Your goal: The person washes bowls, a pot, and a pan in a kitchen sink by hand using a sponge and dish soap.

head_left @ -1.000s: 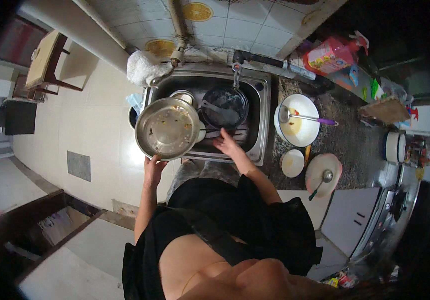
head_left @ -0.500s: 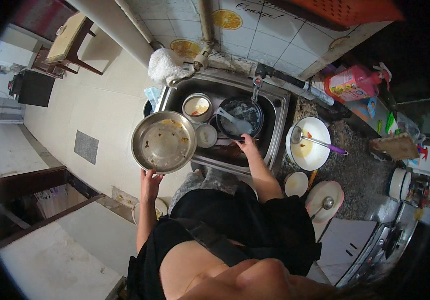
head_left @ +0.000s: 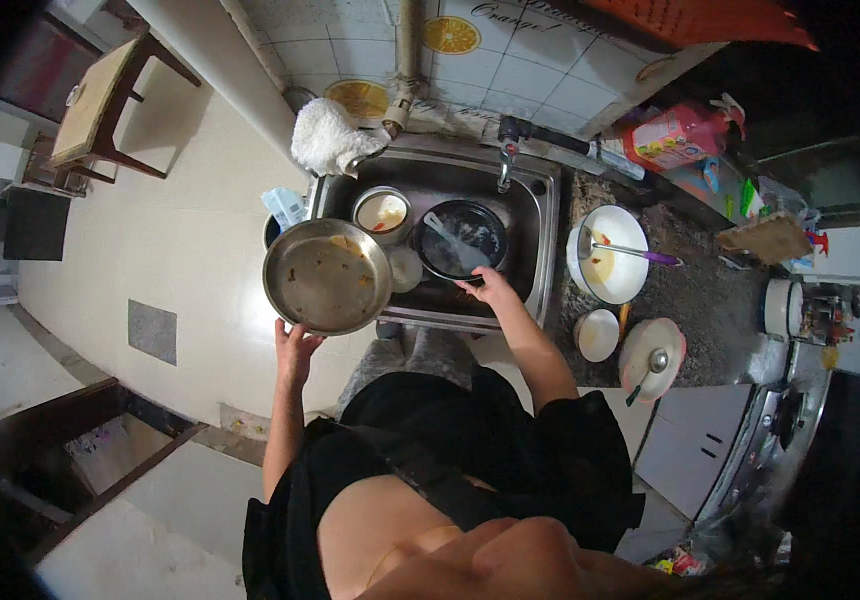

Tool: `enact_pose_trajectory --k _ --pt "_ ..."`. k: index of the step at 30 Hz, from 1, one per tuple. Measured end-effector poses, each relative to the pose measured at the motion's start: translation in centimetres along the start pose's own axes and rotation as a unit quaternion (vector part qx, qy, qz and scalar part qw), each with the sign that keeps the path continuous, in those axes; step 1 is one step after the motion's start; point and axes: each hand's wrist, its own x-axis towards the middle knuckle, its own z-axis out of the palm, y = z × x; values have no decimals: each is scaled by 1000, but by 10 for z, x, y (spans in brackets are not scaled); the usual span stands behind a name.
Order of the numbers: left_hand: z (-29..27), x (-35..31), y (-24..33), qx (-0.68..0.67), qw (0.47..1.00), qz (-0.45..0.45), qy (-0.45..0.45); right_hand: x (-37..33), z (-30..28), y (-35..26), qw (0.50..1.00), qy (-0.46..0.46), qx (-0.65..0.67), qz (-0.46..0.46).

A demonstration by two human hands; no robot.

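Observation:
My left hand [head_left: 297,352] grips the near rim of a wide round steel pan [head_left: 327,280] with brownish food scraps and wet residue inside. The pan is held level over the sink's left front corner. My right hand [head_left: 491,288] is closed on the near edge of a black round pot [head_left: 495,240] in the sink. Cloudy water and a pale ladle [head_left: 447,232] are in the pot. To its left sit a steel bowl [head_left: 383,210] with food residue and a small pale bowl [head_left: 406,270], partly covered by the pan.
The steel sink [head_left: 548,270] has a tap [head_left: 506,165] at its back. On the right counter stand a white bowl [head_left: 622,283] with a purple-handled ladle, a small bowl [head_left: 597,335] and a pink-rimmed dish [head_left: 665,375] with a spoon. A white cloth [head_left: 325,140] hangs at the back left.
The black pot has shifted slightly left and toward me with my right hand on it, and the ladle inside has turned a little. My left hand still holds the steel pan.

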Motion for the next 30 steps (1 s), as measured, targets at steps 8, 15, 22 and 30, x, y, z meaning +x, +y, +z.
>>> enact_pose_trajectory --k 8,15,22,30 --pt "-9 13 8 -72 995 -37 -49 -11 50 -20 970 144 165 102" --pt "-4 10 -7 -89 993 -65 -39 -26 64 -38 978 143 42 146" --pt "6 4 -15 -101 992 -72 -17 -14 72 -43 969 174 -141 104" --pt "15 15 -22 -23 999 -42 2 -49 63 -43 958 246 19 144"
